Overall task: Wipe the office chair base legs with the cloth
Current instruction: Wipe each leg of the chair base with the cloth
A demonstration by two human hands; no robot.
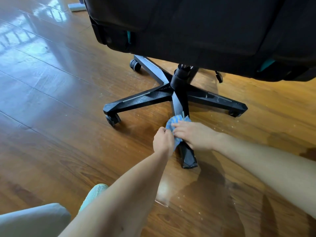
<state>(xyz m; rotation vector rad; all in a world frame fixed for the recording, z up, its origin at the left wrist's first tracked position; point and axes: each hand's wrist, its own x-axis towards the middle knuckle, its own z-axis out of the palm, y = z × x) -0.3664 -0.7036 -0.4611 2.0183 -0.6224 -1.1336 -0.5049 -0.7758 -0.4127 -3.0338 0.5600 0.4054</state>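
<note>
I see a black office chair (188,23) on wooden floor (51,100) | blue checked cloth (177,121) lies over the near base leg (188,156) | left hand (163,139) grips cloth, fingers curled | right hand (193,135) presses on cloth, fingers nearly straight | pale crumbs (213,115) on floor beside base | caster (112,119) under leg at left

Blue checked cloth (172,124) bunched on the nearest black chair-base leg (187,155).
</note>
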